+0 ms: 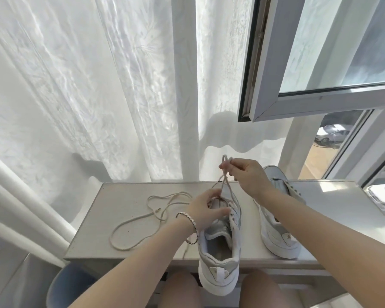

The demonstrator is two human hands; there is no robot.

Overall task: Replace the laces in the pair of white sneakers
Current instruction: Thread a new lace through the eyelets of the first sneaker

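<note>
Head view: the near sneaker (219, 247) stands at the front edge of the table (120, 196). The left hand (206, 211) grips its tongue area. The right hand (248, 174) pinches a loop of the lace (225, 177), raised above it. A loose lace (142, 215) lies to its left, the second sneaker (278, 221) to its right. Recommended: the person steadies the near sneaker and draws the lace straight up, evenly, without twisting it at the eyelets.

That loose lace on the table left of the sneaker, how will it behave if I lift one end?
Probably floppy: the loose lace lies in slack curls, so it should dangle and trail. Likely very light. Its loops cross, so it may tangle.
</note>
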